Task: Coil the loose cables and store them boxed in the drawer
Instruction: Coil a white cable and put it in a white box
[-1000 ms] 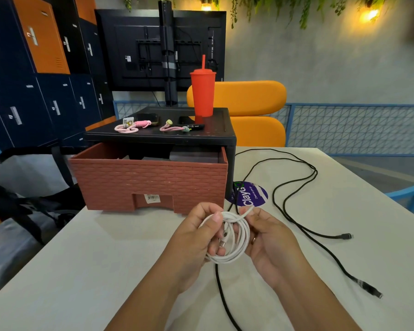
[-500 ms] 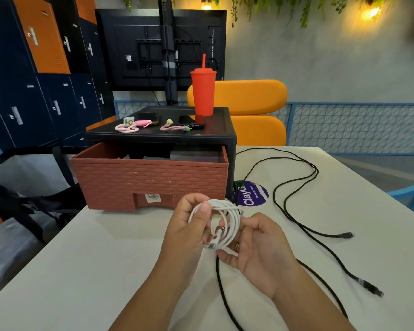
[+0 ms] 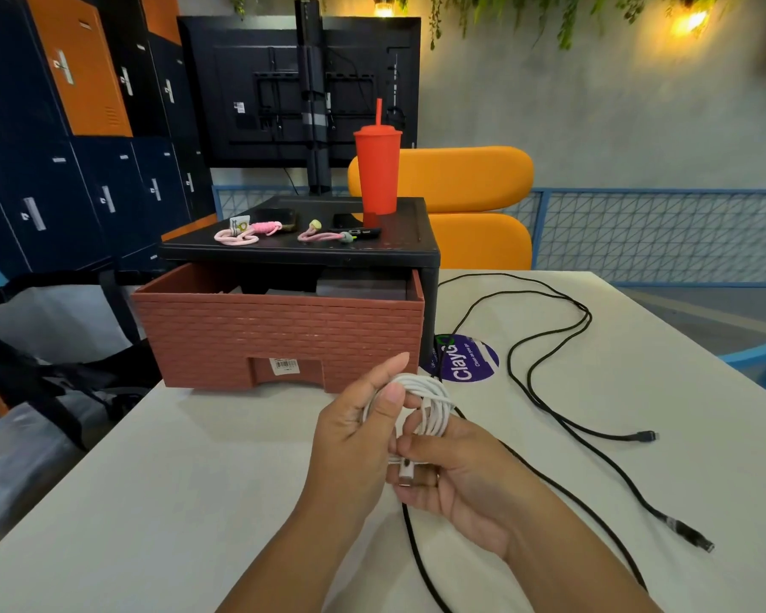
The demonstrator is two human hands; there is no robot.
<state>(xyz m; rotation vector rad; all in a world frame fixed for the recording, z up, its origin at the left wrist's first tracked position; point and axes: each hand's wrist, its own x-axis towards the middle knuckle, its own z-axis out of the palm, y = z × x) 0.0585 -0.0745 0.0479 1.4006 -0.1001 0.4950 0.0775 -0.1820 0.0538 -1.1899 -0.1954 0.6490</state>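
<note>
Above the desk, left hand and right hand grip a white coil, drawer at twelve o'clock.

Our left hand, right hand and both forearms are bare, with short plain nails, and we wear a thin gold-toned ring on one right-hand finger.

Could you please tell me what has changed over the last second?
The white cable has been turned from flat-on to edge-on and lifted slightly. The right hand moved from the coil's side to beneath it and now pinches its plug; the left hand keeps its grip. The black cables, drawer and red cup stayed put.
</note>
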